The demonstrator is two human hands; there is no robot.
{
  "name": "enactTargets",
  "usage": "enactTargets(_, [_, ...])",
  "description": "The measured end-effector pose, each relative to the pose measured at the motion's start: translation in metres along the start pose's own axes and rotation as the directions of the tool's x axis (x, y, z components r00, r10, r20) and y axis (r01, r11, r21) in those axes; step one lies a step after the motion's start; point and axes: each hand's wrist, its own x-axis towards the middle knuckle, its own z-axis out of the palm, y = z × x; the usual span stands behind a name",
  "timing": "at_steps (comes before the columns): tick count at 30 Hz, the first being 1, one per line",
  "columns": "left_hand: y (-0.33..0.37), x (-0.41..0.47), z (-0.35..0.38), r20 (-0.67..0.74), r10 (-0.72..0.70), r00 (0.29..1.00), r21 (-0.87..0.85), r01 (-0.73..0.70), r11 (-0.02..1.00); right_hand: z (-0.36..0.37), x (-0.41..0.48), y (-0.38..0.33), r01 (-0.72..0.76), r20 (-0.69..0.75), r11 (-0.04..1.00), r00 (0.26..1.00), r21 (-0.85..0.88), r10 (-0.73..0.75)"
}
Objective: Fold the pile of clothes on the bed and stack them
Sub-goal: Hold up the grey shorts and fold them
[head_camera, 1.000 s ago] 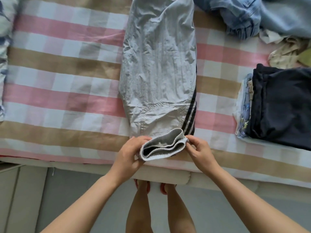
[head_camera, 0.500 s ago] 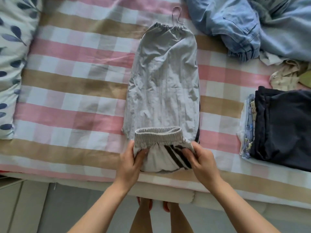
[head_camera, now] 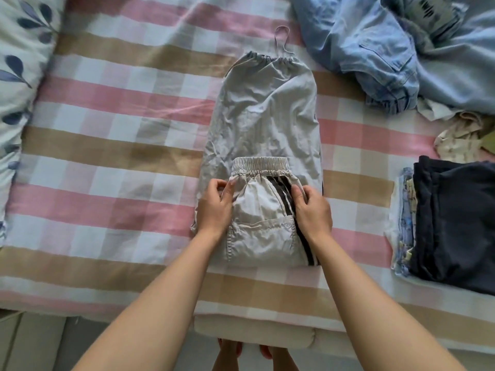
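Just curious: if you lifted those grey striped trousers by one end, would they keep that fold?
Probably not: the grey trousers look thin and crinkled, so likely floppy and light. The left hand and right hand grip the fold, so it may unfold easily.

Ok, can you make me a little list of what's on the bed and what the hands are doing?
being folded: grey track pants, waistband end turned up over the legs
hand one: left hand grips the fold's left edge
hand two: right hand grips the striped right edge
done stack: navy garment on top, at the bed's right side
not yet folded: light blue denim garment and cream cloth, far right
bed: checked sheet; leaf-print pillow at left
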Motion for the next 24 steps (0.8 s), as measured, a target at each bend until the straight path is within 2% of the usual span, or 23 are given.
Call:
enactTargets(2, [-0.009,-0.023,-0.008,-0.016,-0.014,1.0,-0.003,0.014,1.0,-0.005,-0.018,0.01,0.013,-0.026,0.997,1.0,-0.071,-0.015])
enactTargets(6, [-0.022,-0.058,-0.013,-0.098,0.056,0.994,0.153,-0.04,0.987,-0.001,-0.053,0.024,0.063,-0.201,0.99,0.976,-0.128,-0.088])
enactTargets(8, [-0.023,-0.062,-0.012,-0.231,0.088,0.969,0.263,-0.025,0.964,-0.001,-0.061,0.026,-0.059,-0.247,0.998,0.967,-0.001,0.057])
enactTargets(10, [-0.021,-0.066,-0.013,-0.33,-0.071,0.941,0.179,0.136,0.974,-0.001,-0.069,0.03,-0.203,-0.193,0.959,0.951,0.196,0.241])
enactTargets(12, [-0.022,-0.075,-0.013,-0.274,-0.269,0.923,-0.015,0.275,0.961,-0.001,-0.077,0.035,-0.277,-0.1,0.919,0.944,0.281,0.315])
enactTargets(15, [-0.026,-0.088,-0.012,-0.134,-0.38,0.915,-0.211,0.348,0.913,-0.002,-0.088,0.038,-0.312,-0.028,0.904,0.942,0.293,0.334])
enactTargets(19, [-0.035,-0.105,-0.016,-0.141,-0.336,0.931,-0.186,0.308,0.933,-0.003,-0.116,0.045,-0.307,-0.083,0.908,0.936,0.286,0.343])
enactTargets(22, [-0.041,-0.128,-0.021,-0.106,-0.363,0.926,-0.171,0.343,0.924,0.004,-0.146,0.06,-0.362,-0.033,0.884,0.921,0.295,0.388])
enactTargets(23, [-0.041,-0.134,-0.021,-0.137,-0.357,0.924,-0.122,0.341,0.932,0.007,-0.153,0.063,-0.381,-0.036,0.881,0.913,0.279,0.407])
enactTargets(24, [-0.04,-0.138,-0.022,-0.205,-0.279,0.938,-0.005,0.284,0.959,0.008,-0.157,0.066,-0.383,-0.094,0.895,0.906,0.23,0.412])
